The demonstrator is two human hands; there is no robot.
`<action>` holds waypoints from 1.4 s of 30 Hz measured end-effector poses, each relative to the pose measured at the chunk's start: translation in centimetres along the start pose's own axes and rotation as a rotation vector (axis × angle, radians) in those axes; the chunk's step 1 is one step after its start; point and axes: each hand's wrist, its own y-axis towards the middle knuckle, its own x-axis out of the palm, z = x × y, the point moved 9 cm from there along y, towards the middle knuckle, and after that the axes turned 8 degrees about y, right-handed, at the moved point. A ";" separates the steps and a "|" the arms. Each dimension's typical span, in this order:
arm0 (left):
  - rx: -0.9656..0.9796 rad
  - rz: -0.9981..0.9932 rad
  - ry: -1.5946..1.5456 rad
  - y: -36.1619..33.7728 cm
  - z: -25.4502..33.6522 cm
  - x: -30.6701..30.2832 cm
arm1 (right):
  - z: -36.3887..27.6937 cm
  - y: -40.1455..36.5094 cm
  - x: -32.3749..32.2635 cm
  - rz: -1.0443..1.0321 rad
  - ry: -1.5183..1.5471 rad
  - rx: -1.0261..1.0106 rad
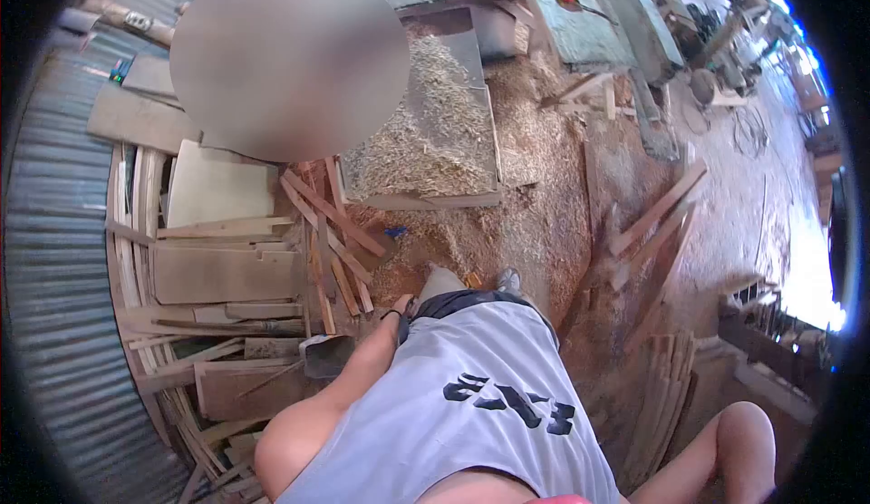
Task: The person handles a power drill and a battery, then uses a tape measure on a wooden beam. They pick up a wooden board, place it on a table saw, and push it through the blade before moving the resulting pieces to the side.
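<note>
My left arm hangs along my side, and my left hand is beside my hip, near the dark waistband of my trousers. A dark band shows at the wrist. Its fingers are too small and too hidden to make out. Bent at the elbow, my right arm shows at the bottom right, while the right hand is outside the picture. My grey shirt with black lettering fills the lower middle. One shoe stands on the floor, which is strewn with shavings.
Ahead lies a box-like surface heaped with wood shavings. Loose wooden strips lean by my left side, near stacked boards and a corrugated metal wall. More planks lie to the right. A blurred oval hides the upper left.
</note>
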 end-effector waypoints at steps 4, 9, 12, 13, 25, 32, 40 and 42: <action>-0.049 -0.038 -0.138 1.4 -0.2 0.1 | 0.1 -1.4 2.1 0.046 0.140 -0.026; -0.132 0.087 -0.137 2.5 -1.8 -0.3 | -0.2 -1.8 4.4 0.088 0.213 -0.060; 0.288 0.150 0.154 1.7 -1.0 -1.1 | -0.5 -1.3 6.6 0.093 0.259 -0.070; 0.332 0.175 0.257 1.2 -0.8 -1.7 | -0.6 -1.0 7.4 0.097 0.270 -0.075; 0.327 0.304 0.255 -1.8 -2.3 -7.3 | -3.7 4.1 20.6 0.123 0.414 -0.151; 0.203 0.222 -0.186 -0.7 -7.7 -10.3 | -5.6 6.5 28.3 0.144 0.451 -0.146; 0.075 0.053 -0.255 2.9 -15.6 -13.1 | -7.0 7.8 33.6 0.133 0.457 -0.114; -0.052 0.072 -0.308 -1.0 -13.3 -14.9 | -6.8 7.7 34.7 0.130 0.455 -0.100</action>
